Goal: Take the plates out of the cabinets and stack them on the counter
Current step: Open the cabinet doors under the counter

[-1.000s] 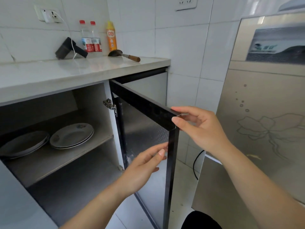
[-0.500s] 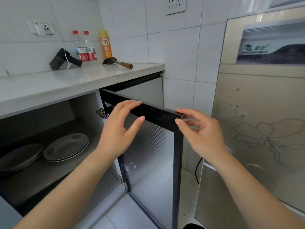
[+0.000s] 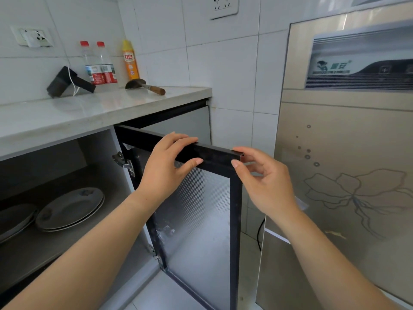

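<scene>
Plates (image 3: 69,209) are piled on the cabinet shelf (image 3: 73,247). The door (image 3: 201,209) is gripped along its top by the left hand (image 3: 165,171) and pinched at the corner by the right hand (image 3: 263,182). If swung wider, it could be knocked against the appliance (image 3: 346,175).

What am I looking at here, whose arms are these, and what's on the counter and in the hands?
It is one view from a camera worn on a person's head, looking down at their own bare arms; no machine. The left hand and right hand both grip the top edge of the open black-framed cabinet door with a patterned silvery panel. White round plates lie on the shelf inside. On the pale stone counter are two clear red-capped bottles, an orange bottle and a wooden-handled tool.
</scene>
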`<state>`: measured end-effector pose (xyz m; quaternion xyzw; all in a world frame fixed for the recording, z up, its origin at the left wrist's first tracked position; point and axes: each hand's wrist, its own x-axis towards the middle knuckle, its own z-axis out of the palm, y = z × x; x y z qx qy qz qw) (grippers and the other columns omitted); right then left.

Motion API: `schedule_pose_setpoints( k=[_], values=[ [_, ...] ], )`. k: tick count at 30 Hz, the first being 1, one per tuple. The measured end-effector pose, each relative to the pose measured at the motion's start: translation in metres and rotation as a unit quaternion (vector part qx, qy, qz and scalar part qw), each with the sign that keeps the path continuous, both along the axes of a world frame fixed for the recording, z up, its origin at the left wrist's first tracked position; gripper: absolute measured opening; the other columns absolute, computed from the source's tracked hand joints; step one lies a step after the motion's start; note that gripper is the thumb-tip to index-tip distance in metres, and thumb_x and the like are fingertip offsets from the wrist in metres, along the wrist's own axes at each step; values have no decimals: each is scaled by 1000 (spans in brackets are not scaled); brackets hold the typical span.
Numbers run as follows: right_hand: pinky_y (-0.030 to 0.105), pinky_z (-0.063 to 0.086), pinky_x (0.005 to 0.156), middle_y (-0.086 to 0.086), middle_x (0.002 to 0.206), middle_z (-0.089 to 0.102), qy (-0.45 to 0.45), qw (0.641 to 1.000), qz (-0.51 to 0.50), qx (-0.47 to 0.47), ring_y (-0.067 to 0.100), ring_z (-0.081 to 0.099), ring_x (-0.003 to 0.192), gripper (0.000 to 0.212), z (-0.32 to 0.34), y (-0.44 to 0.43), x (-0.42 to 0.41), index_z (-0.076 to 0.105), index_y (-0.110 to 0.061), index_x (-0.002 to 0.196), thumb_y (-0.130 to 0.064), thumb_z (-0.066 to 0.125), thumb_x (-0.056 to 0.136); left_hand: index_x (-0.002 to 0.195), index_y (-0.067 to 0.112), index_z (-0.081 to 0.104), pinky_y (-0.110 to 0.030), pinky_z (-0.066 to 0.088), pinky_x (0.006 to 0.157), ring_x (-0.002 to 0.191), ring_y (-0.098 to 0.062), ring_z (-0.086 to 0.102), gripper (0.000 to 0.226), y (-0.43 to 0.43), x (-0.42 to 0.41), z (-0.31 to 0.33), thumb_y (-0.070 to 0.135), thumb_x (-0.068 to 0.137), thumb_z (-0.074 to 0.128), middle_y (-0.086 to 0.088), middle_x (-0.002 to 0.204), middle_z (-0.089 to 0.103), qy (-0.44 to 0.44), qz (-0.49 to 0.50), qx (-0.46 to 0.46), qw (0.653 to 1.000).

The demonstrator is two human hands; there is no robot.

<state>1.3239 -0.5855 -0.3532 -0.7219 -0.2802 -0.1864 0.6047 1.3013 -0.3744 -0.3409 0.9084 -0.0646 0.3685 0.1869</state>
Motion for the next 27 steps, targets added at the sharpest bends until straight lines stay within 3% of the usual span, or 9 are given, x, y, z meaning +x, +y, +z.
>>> schedule_pose_setpoints(
  k=[14, 16, 20, 23, 27],
  values=[
    [-1, 42, 66, -18, 97, 61, 18, 998, -11, -61, -7, 60, 85, 24, 9, -3, -7, 62, -29, 111, -27, 61, 87, 124, 26, 56, -20, 23, 103, 128, -13, 41, 49, 2, 3, 0, 45, 80, 63, 4, 126, 57, -6, 7, 10, 1000],
    [3, 45, 69, -14, 101, 62, 4, 997, -24, -79, -6, 60, 89, 26, 13, -4, -10, 62, -26, 113, -27, 62, 87, 124, 25, 56, -17, 24, 101, 124, -12, 44, 49, 4, 0, 3, 45, 80, 64, 4, 125, 57, 1, 4, 26, 1000],
    [25, 49, 88, -11, 109, 58, -57, 990, -66, -109, 4, 57, 100, 28, 23, -5, -20, 60, -23, 115, -28, 61, 87, 125, 29, 55, -22, 34, 101, 117, -7, 47, 45, 11, -6, 11, 42, 83, 61, 7, 124, 56, 24, -18, 32, 999],
    [28, 47, 95, -9, 114, 58, -114, 983, -61, -127, 4, 53, 107, 31, 38, -1, -31, 60, -20, 117, -28, 60, 88, 128, 30, 52, -26, 36, 104, 121, -8, 45, 42, 16, -13, 14, 35, 87, 59, 6, 129, 53, 41, -35, 27, 998],
    [27, 49, 93, -11, 112, 58, -141, 980, -25, -137, 4, 54, 105, 31, 56, 13, -43, 59, -22, 117, -29, 61, 87, 133, 29, 48, -24, 33, 105, 127, -10, 42, 44, 24, -26, 16, 35, 90, 55, 4, 136, 48, 48, -15, 20, 999]
  ],
)
